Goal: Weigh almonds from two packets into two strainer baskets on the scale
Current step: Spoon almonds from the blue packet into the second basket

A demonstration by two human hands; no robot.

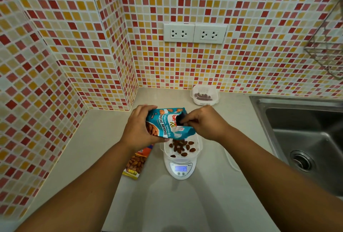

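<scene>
Left hand [138,128] grips the teal foil almond packet [168,123] lying sideways, mouth rightward, right hand [202,122] pinching its opening above the white strainer basket [197,145] on the beige counter [185,204].

Two almond packets are present: one teal packet [168,123] and one orange packet [136,163]. Two white strainer baskets are counted, one [181,147] on the single digital scale [181,169] and one [204,95] by the wall; the first shows roughly a dozen or more almonds [181,147], the second a small dark cluster too indistinct to count. Also noted: two hands, left hand [138,129] and right hand [206,123], two double wall sockets [194,33], one sink [306,135] and one wire rack [326,46].
</scene>
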